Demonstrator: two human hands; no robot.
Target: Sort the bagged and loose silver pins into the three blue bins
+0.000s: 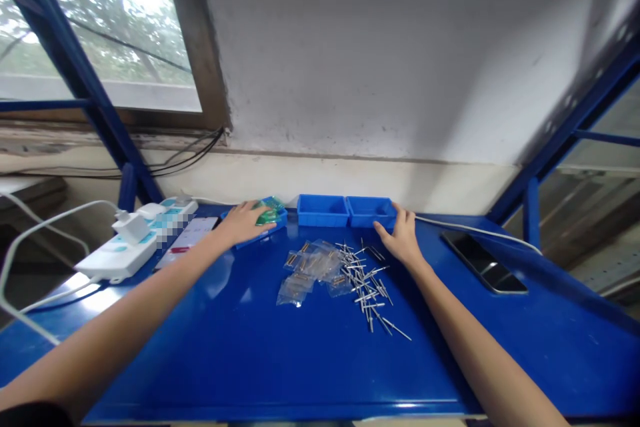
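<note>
Pieces of glossy green material lie in the angled blue plastic bin beneath the left hand, which partly hides both; I cannot tell whether it grips any. The right hand, open, thumb apart, touches the rightmost blue rectangular bin. Nearer, clear plastic bags with blurred brownish contents adjoin scattered silvery metal rods.

Blue table, blue bins, silver rivets.

Left hand on green packets, right hand at a blue bin.
</note>
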